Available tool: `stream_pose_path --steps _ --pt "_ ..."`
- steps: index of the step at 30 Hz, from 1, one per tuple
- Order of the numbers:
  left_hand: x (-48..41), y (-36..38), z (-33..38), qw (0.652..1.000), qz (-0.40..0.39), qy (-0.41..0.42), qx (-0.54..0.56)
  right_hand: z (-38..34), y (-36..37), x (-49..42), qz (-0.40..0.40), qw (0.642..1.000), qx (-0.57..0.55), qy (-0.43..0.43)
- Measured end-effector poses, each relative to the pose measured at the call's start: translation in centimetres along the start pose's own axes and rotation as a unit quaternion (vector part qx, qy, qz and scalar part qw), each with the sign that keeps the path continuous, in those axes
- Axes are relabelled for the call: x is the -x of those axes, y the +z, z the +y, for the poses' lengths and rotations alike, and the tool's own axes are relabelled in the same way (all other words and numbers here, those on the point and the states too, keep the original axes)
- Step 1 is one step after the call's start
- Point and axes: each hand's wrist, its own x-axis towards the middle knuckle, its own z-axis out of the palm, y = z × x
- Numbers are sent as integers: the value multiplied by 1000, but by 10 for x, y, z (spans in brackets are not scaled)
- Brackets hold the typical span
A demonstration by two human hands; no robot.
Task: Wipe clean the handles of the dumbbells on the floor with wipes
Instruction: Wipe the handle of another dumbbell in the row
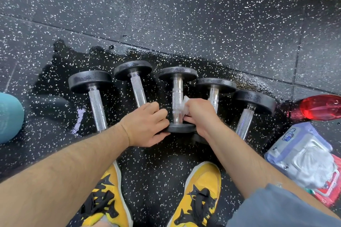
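Several black dumbbells with chrome knurled handles lie side by side on the speckled black floor. My left hand point(147, 123) grips the near head of the middle dumbbell point(177, 96), fingers curled over its rim. My right hand point(200, 116) holds a crumpled white wipe point(182, 106) against the right side of that dumbbell's handle. The far-left dumbbell point(94, 94) and its neighbour point(135, 83) lie to the left of my hands. Two more dumbbells point(215, 88) point(248, 110) lie to the right, partly hidden by my right hand and forearm.
An open pack of wipes point(304, 155) lies at the right, on top of a red pack. A red bottle point(321, 107) lies behind it. A teal object point(9, 116) sits at the left edge. The floor around the dumbbells is wet. My yellow shoes point(199, 195) stand below.
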Motion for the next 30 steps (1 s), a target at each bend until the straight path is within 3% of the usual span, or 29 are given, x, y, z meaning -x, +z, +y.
stream_pose_path --steps 6,13,30 --pt "1 1 0 1000 -8 -3 -2 -11 6 -15 -1 995 -82 56" --pt "-1 1 0 1000 -12 -4 -3 -10 13 -21 17 994 -79 67" --pt "0 0 0 1000 -5 0 -6 -15 7 -20 -66 993 -59 76"
